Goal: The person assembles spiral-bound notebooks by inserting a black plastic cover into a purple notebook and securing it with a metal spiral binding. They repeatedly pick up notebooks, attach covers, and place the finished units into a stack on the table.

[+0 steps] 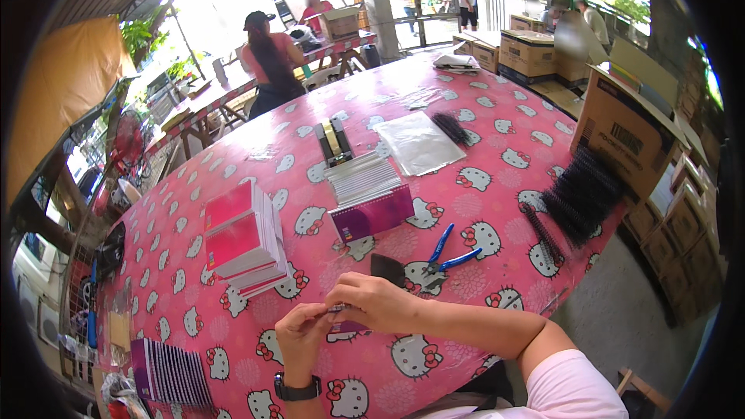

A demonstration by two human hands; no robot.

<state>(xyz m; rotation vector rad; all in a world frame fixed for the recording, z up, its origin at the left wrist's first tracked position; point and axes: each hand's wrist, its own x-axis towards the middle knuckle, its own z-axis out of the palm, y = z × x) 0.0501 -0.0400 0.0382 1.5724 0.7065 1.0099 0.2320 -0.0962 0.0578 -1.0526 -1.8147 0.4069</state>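
Note:
My left hand (301,332), with a dark watch on its wrist, meets my right hand (371,299) at the near edge of the table. Fingers of both hands pinch together on a purple notebook (346,334), mostly hidden under the right hand. Just beyond them lies a small black piece (387,269), and beside it blue-handled pliers (452,257) with their handles spread. Farther off stands a row of purple notebooks (374,213) with their page edges up. To the left is a stack of pink-covered booklets (242,234).
A pink patterned cloth covers the table (186,240). Black spiral coils (582,198) are heaped at right by a cardboard box (627,136). A clear plastic sheet (420,143), a tape dispenser (334,142) and spiral-bound purple notebooks (169,372) lie about. People work behind.

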